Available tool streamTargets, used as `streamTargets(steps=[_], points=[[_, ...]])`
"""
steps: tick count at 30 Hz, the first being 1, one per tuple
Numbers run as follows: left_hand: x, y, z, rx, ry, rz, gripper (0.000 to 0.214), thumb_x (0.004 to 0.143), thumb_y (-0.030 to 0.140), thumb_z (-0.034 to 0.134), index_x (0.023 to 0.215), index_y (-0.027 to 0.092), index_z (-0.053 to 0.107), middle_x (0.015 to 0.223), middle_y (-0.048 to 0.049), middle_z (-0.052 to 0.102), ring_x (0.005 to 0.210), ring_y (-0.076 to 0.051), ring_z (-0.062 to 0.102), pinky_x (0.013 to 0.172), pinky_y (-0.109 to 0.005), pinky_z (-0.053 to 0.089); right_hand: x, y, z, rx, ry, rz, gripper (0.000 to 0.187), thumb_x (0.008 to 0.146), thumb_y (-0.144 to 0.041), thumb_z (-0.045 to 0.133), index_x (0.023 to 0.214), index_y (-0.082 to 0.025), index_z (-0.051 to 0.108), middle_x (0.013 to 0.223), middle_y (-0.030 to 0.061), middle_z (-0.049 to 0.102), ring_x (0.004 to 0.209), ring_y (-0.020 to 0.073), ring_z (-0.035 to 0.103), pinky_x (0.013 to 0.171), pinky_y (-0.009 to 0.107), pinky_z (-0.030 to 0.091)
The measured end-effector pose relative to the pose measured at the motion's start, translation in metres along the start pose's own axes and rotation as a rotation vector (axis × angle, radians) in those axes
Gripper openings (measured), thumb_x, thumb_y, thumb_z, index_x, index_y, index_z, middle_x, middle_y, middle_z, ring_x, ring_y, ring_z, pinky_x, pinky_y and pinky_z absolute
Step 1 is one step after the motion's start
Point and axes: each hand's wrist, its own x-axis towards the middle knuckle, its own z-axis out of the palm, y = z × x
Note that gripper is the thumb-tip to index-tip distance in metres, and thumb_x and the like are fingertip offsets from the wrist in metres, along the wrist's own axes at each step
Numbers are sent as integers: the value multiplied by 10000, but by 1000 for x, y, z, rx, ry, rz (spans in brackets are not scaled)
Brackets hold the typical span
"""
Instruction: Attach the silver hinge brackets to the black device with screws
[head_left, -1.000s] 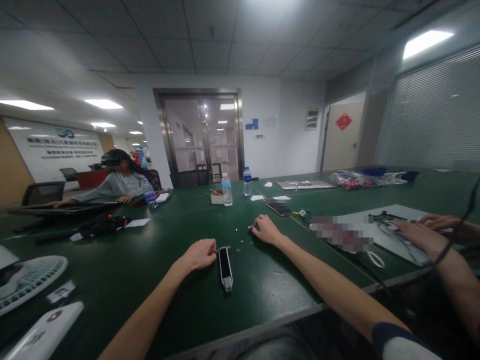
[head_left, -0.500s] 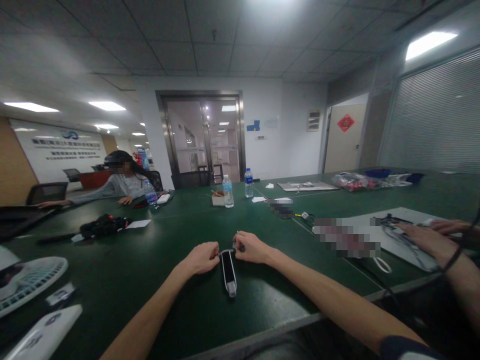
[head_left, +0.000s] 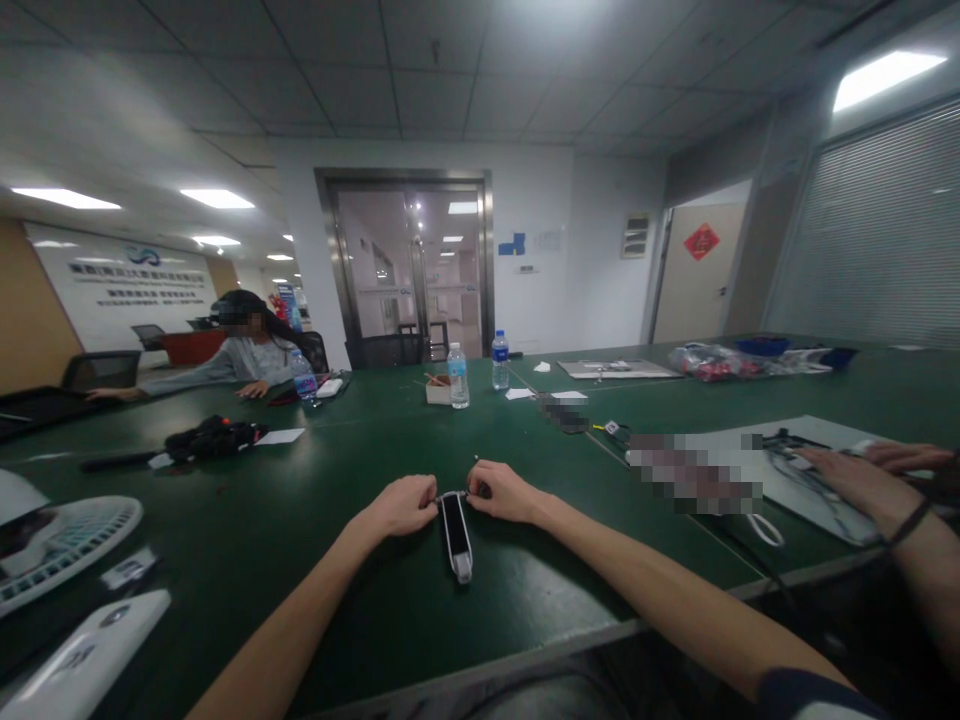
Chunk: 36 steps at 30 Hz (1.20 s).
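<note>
A narrow device (head_left: pixel 456 530) with a black face, a white rim and a pale grey near end lies lengthwise on the green table (head_left: pixel 525 600). My left hand (head_left: pixel 405 505) is closed at its far left corner, the fingertips gripping the edge there. On the other side, my right hand (head_left: pixel 504 492) has its fingers curled and pinched beside the far right corner. A thin tip pokes up above that hand's fingers; what it belongs to is mostly hidden. The device's near end points toward me, free of both hands.
Water bottles (head_left: pixel 459 376) stand beyond my hands, near a small box (head_left: pixel 437 391). A white fan (head_left: pixel 67 550) and a white case (head_left: pixel 90 655) lie at left. A co-worker's hands (head_left: pixel 847 475) rest over cables on a white board (head_left: pixel 720 440) at right. Another person (head_left: pixel 251 350) sits at far left.
The view has shifted slightly. My right hand's fingers have turned a little, and the dark piece seen in them earlier is now mostly covered. The device stays on the table between my hands.
</note>
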Motion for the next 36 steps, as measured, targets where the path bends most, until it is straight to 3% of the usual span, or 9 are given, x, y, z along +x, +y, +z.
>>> streamTargets(steps=[5,11,24,28,32,36], points=[[0,-8,-2,-19,-11,-32,74,785,254,501,753,189,518,765,-17,583,681,-174,554,556,-236,379,-1,0,2,57,-24,-74,50,802,-179,594,838,-161,625,995,68,607,908,159,583,832,287,476],[3,-26,3,-44,-5,-43,61,797,245,492,778,196,524,791,-15,591,685,-168,558,552,-231,381,-2,-1,7,-2,-64,-83,263,805,-130,529,1049,-153,625,1186,107,558,1105,191,526,978,344,398],[4,-28,6,-40,49,-14,80,826,230,433,823,201,508,832,-34,577,758,-192,548,637,-265,400,-1,4,10,-38,-111,12,487,704,-31,462,1156,-184,563,1264,89,550,1192,232,457,985,441,323],[5,-28,7,-46,42,-22,94,831,242,425,838,198,509,846,-36,573,778,-194,547,649,-268,406,0,4,9,12,-111,58,597,700,-25,450,1271,-198,477,1254,81,560,1182,218,453,1006,427,291],[7,-30,9,-45,43,-24,86,829,241,432,830,197,506,841,-33,569,764,-188,542,641,-264,402,0,5,9,69,-100,110,689,710,-43,450,1366,-228,351,1270,45,570,1254,224,363,1032,460,235],[8,-31,10,-42,53,-22,77,831,242,441,825,199,504,823,-29,567,750,-188,538,637,-269,393,0,7,7,128,-94,132,700,713,-65,462,1381,-230,327,1279,38,568,1279,237,332,1034,480,231]])
